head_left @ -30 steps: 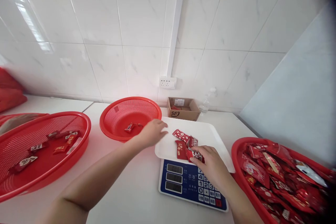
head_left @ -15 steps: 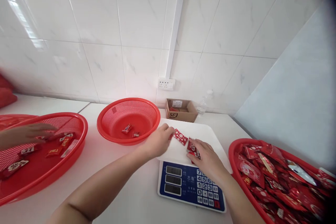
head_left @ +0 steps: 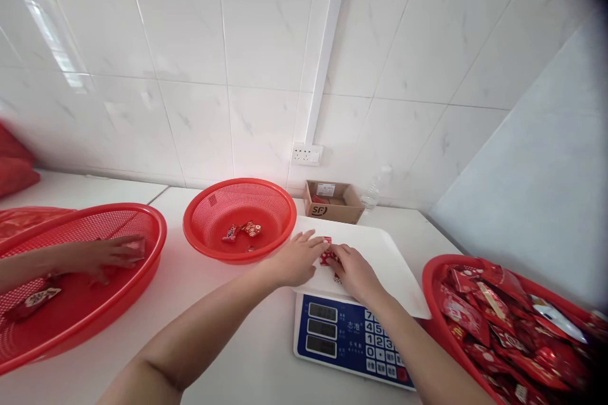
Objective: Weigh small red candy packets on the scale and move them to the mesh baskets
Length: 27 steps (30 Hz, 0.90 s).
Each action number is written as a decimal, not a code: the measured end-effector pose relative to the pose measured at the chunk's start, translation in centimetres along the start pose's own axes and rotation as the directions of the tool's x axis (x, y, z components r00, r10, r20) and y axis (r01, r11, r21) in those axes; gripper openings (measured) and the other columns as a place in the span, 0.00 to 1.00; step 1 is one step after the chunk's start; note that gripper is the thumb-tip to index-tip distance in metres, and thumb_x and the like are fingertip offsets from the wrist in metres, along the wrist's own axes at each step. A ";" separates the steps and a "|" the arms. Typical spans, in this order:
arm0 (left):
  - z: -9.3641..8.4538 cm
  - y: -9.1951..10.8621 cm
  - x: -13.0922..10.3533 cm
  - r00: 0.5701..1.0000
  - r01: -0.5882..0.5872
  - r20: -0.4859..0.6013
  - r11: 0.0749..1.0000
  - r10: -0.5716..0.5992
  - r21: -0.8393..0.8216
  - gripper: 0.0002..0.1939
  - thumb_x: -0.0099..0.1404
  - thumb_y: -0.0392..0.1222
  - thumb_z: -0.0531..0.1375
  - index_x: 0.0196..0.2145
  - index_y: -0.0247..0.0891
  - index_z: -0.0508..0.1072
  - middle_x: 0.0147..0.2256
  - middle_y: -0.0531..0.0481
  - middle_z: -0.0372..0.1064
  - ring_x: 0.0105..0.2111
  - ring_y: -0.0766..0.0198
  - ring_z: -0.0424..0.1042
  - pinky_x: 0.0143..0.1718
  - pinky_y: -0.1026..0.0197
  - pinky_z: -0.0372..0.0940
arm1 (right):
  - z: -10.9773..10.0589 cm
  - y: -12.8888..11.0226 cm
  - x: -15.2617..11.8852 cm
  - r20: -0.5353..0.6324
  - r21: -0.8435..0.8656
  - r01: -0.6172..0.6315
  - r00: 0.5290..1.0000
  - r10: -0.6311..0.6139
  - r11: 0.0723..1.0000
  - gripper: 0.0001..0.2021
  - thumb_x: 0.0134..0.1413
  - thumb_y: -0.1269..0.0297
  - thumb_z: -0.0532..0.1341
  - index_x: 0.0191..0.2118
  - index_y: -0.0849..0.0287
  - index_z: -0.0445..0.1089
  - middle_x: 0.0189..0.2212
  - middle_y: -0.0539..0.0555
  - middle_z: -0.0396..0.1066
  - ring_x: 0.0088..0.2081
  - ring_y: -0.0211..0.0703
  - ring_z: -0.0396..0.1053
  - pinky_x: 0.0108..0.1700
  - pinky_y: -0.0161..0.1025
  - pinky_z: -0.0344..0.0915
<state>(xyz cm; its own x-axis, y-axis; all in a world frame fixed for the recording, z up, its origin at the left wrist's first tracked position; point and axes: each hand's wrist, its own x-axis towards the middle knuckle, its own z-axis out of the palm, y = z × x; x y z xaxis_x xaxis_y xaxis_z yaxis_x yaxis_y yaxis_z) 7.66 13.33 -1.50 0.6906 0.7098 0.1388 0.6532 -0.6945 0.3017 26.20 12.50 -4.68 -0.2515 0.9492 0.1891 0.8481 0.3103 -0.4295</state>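
Observation:
My left hand (head_left: 298, 259) is over the left part of the scale's white pan (head_left: 375, 253), its fingers stretched out and apart. Just right of its fingertips is a small red packet with white dots (head_left: 326, 257), largely covered by fingers. My right hand (head_left: 357, 273) has its fingers closed on that packet from the other side. Below the right fingers a bit of another patterned wrapper (head_left: 337, 278) shows. Beneath the pan, the scale's blue panel (head_left: 349, 342) is partly covered by my right forearm. Several small wrapped pieces (head_left: 251, 228) lie in the middle red basket (head_left: 199, 237).
A red basket heaped with red packets (head_left: 503, 323) stands right of the scale. Another person's hand (head_left: 102, 258) reaches into the large left basket (head_left: 95, 323). A cardboard box (head_left: 335, 209) and a clear bottle (head_left: 377, 188) stand behind the pan, near the wall.
One more wrapped piece shows in the middle basket. My left hand has opened, and my right hand has moved toward it over the pan. The other person's hand has moved right.

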 end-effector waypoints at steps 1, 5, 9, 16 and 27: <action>0.5 0.1 0.6 0.999 -0.020 0.033 1.000 0.021 -0.024 0.33 0.58 0.28 0.54 0.61 0.37 0.55 0.63 0.43 0.53 0.65 0.51 0.43 0.63 0.46 0.45 | 0.0 0.1 0.1 -0.011 0.020 0.002 1.000 -0.002 1.000 0.15 0.59 0.64 0.50 0.46 0.59 0.69 0.42 0.59 0.72 0.44 0.49 0.68 0.47 0.45 0.63; 1.4 -0.2 2.7 0.997 -0.027 0.074 0.995 0.034 -0.099 0.29 0.58 0.27 0.52 0.58 0.36 0.60 0.58 0.39 0.61 0.61 0.50 0.54 0.59 0.45 0.51 | -0.6 0.5 0.0 -0.093 0.114 -0.001 0.996 0.012 0.994 0.13 0.58 0.63 0.50 0.40 0.56 0.70 0.40 0.55 0.74 0.42 0.45 0.70 0.46 0.42 0.63; 1.4 -0.7 3.5 0.998 0.022 0.059 0.977 -0.010 -0.213 0.18 0.61 0.33 0.54 0.49 0.38 0.68 0.50 0.41 0.68 0.52 0.51 0.65 0.53 0.48 0.59 | -1.5 0.8 0.1 -0.199 0.213 -0.052 0.975 0.095 0.976 0.13 0.56 0.57 0.50 0.38 0.56 0.69 0.37 0.55 0.74 0.39 0.45 0.71 0.44 0.42 0.64; 1.4 1.2 3.2 0.974 0.168 -0.017 0.775 -0.224 -0.609 0.09 0.64 0.38 0.51 0.37 0.37 0.70 0.42 0.43 0.70 0.49 0.52 0.67 0.52 0.48 0.58 | -2.1 0.2 1.3 -0.346 0.373 -0.109 0.905 0.247 0.921 0.17 0.52 0.50 0.52 0.37 0.56 0.70 0.35 0.55 0.75 0.37 0.46 0.71 0.43 0.43 0.65; 1.9 6.5 2.5 0.920 0.055 0.043 0.020 -0.389 -0.998 0.21 0.66 0.61 0.46 0.49 0.47 0.55 0.46 0.48 0.65 0.41 0.63 0.71 0.37 0.56 0.69 | -2.1 -3.6 1.5 -0.512 0.530 -0.042 0.780 0.359 0.847 0.22 0.57 0.49 0.47 0.45 0.58 0.67 0.40 0.58 0.73 0.40 0.47 0.69 0.43 0.44 0.64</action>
<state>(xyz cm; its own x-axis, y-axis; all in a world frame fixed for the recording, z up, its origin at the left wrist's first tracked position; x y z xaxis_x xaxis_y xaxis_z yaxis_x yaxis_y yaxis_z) 14.21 10.34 -0.96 0.3944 0.9185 -0.0299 -0.2590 0.1423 0.9553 23.76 12.68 -0.97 0.3473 0.8251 0.4457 0.4818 0.2507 -0.8396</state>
